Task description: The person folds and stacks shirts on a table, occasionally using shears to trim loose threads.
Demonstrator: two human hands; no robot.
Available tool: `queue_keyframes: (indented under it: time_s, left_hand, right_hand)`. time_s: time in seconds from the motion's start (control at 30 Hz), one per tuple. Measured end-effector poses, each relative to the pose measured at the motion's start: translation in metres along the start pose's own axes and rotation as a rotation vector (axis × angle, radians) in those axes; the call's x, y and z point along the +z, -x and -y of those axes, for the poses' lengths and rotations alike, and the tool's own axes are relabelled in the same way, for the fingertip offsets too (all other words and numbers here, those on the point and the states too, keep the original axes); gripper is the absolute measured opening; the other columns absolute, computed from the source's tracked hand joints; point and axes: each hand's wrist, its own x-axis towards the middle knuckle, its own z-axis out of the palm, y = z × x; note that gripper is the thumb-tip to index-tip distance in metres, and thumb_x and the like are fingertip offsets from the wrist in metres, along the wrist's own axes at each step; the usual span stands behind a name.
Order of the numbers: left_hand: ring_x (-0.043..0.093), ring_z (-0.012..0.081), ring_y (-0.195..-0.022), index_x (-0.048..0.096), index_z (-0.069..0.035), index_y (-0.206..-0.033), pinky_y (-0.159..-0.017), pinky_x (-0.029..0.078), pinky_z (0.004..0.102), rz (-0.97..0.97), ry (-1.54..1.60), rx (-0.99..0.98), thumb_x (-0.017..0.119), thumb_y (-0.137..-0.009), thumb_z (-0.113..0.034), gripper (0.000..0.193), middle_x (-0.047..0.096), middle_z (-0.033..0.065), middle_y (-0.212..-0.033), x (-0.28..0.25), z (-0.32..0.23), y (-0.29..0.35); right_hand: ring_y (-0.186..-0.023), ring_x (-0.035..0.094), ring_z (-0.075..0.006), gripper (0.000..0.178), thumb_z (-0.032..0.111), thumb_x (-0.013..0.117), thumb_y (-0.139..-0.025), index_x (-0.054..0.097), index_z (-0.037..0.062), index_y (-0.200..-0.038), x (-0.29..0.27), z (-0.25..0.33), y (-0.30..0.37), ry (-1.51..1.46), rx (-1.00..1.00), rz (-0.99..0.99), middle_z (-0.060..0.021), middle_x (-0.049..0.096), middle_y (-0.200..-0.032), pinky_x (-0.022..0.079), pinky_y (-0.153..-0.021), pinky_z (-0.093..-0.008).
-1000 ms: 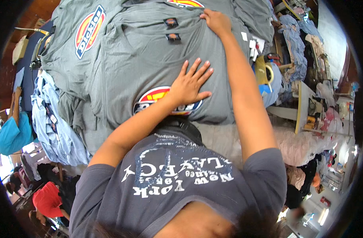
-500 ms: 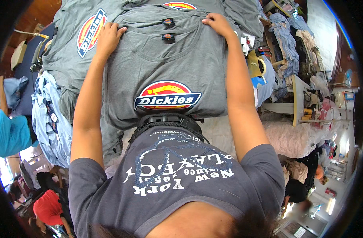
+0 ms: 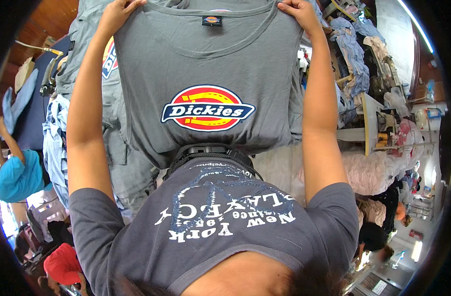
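A grey sleeveless top (image 3: 200, 71) is spread taut between my two hands. It has a wide scooped neck, a small dark neck label (image 3: 212, 20) and a red, yellow and navy printed badge (image 3: 208, 108) low on its front. At the upper left, my left hand (image 3: 116, 17) pinches one shoulder strap. The other strap is pinched by my right hand (image 3: 303, 14) at the upper right. The lower part of the top hangs close to my waist, and its hem is out of sight. More grey garments (image 3: 90, 84) lie beneath and to the left, one with a partly covered badge.
Light-blue garments (image 3: 55, 133) hang at the left, beside a dark blue work surface (image 3: 33, 108). Beyond is a person in a teal top (image 3: 19, 177); a person in red (image 3: 62, 264) is lower left. Blue clothes (image 3: 351, 54) and a pinkish plastic-covered pile (image 3: 363, 172) are on the right.
Both hands have moved farther forward and apart, lifting the grey top and stretching its neckline. A second top's label no longer shows behind it. The teal-clad person's blue cloth has been raised.
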Motion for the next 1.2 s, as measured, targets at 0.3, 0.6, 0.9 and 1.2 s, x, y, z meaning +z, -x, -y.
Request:
queue_keyframes:
  time_s: [0.3,0.6,0.9,1.2]
  left_hand:
    - [0.047,0.0173,-0.055,0.054,0.001,-0.070,-0.051,0.038,0.0324,-0.181,0.127,0.029,0.061,-0.078,-0.028,0.031,0.051,0.0119,-0.058,-0.050,-0.058,0.005]
    - [0.040,0.0049,-0.066,0.054,-0.003,-0.084,-0.061,0.034,0.0185,-0.029,0.350,0.199,0.050,-0.087,-0.033,0.030,0.044,-0.0019,-0.067,-0.089,-0.040,0.021]
    - [0.044,0.0102,-0.064,0.054,-0.001,-0.081,-0.060,0.038,0.0249,0.085,0.181,0.086,0.053,-0.084,-0.033,0.033,0.048,0.0067,-0.066,-0.053,-0.047,0.025]
    - [0.054,0.0263,-0.082,0.056,-0.011,-0.089,-0.072,0.040,0.0387,-0.264,-0.214,0.101,0.057,-0.076,-0.020,0.016,0.057,0.0079,-0.086,0.060,-0.066,0.095]
  right_hand:
    - [-0.058,0.046,-0.0046,0.014,0.016,0.065,-0.074,0.062,0.0028,-0.071,-0.032,0.033,0.018,-0.077,-0.088,0.017,0.0035,0.055,-0.064,0.036,-0.054,-0.0207]
    - [-0.068,0.048,-0.0032,0.014,0.017,0.062,-0.078,0.061,0.0036,-0.080,-0.060,0.067,0.052,-0.120,-0.138,0.023,0.0038,0.056,-0.071,0.036,-0.064,-0.0180]
    - [-0.071,0.050,-0.0068,0.027,0.030,0.062,-0.077,0.061,0.0029,-0.083,-0.016,0.032,0.023,0.089,-0.156,0.245,0.0029,0.058,-0.075,0.038,-0.067,-0.0210]
    - [-0.088,0.054,-0.0224,0.022,0.029,0.058,-0.076,0.060,0.0117,-0.089,0.119,-0.023,0.063,0.601,-0.245,-0.281,-0.0023,0.060,-0.090,0.038,-0.076,-0.0400]
